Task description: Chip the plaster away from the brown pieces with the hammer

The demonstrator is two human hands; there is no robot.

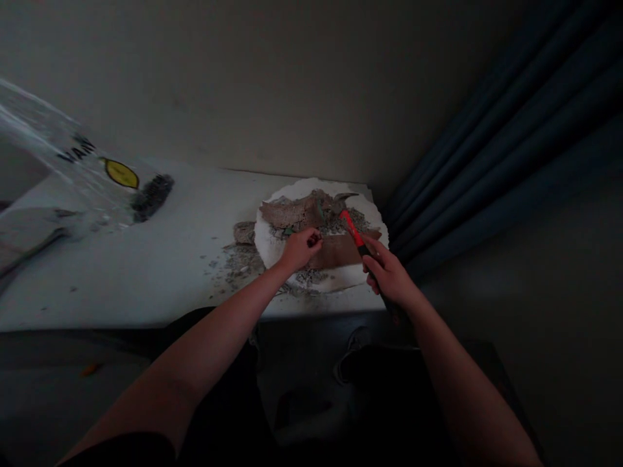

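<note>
Hammer [352,228] is in right hand [389,275], fingers wrapped round the dark grip, red neck angling away and left. Left hand [300,250] is left of it, fingers curled in, by the left end of a brown board [341,251]; can't tell if it pinches a small bit or holds nothing. Board lies on a ragged white pad [350,280], between the hands and partly under crumbs. Just past it: grey rubble [331,227] and a cracked brown slab [292,211] along the pad's far side. Hammer head is at the slab's right end; can't tell if it touches or hovers. Step in hand reads as breaking or picking through the crust. Another blow would call for left fingers clear of the head and a firm right grip; prying would want the claw under an edge. Left of pad, a lump [243,232] and loose grit on the table [146,272]. Further left, clear bag [53,139] with dark stuff at its lower end. Curtain [487,149] right, bare wall [292,91] behind.
</note>
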